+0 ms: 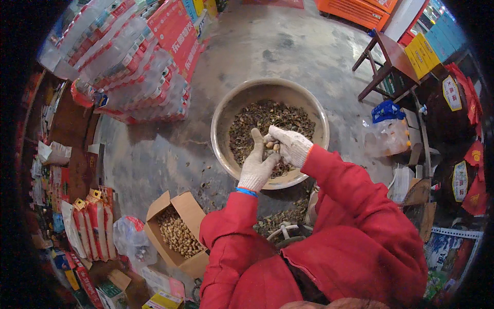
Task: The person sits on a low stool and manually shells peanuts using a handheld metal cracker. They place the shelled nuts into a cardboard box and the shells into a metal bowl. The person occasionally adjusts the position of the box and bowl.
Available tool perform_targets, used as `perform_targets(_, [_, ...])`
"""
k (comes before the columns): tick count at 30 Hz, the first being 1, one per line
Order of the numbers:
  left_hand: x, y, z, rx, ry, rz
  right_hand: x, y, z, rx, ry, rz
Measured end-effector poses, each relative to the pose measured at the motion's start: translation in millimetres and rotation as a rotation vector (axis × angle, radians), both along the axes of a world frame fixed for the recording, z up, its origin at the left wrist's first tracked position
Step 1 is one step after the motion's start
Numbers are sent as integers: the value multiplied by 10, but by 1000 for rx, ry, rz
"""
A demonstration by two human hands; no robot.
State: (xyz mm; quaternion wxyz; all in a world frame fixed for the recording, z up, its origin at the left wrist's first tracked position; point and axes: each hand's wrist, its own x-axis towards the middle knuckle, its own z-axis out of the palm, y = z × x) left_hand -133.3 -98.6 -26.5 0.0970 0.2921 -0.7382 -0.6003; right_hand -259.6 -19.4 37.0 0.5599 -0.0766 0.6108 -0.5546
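Observation:
Both my hands wear whitish knit work gloves and meet over a wide basin (222, 154). Dry, dark leaf and stem litter (266, 112) covers its bottom. A few unshelled peanuts (272, 146) show between the hands. My right hand (292, 146) curls around them from the right. From the left, my left hand (256, 166) reaches in, one finger pointing up and another digit spread toward the peanuts. Whether it grips any of them is hidden. Lower left, an open cardboard box (189, 210) holds many unshelled peanuts (178, 233).
Shrink-wrapped bottle packs (127, 73) are stacked upper left. A wooden stool (397, 58) stands upper right, near a plastic-wrapped bottle pack (388, 133). Leaf litter (278, 220) lies on the concrete floor (154, 166) below the basin. A plastic bag (135, 239) sits beside the cardboard box.

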Motion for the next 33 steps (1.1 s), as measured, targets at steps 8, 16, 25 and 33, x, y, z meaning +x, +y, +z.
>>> perform_targets(8, [-165, 11, 2, 339, 116, 141, -240, -4, -226, -139, 312, 238])
perform_targets(16, [-183, -93, -190, -87, 58, 183, -139, -154, -323, -68, 827, 259])
perform_targets(25, [-182, -69, 39, 442, 411, 329, 26, -177, -29, 33, 672, 184])
perform_targets(33, [-135, -62, 329, 742, 246, 430, -60, -143, -518, -51, 883, 177])
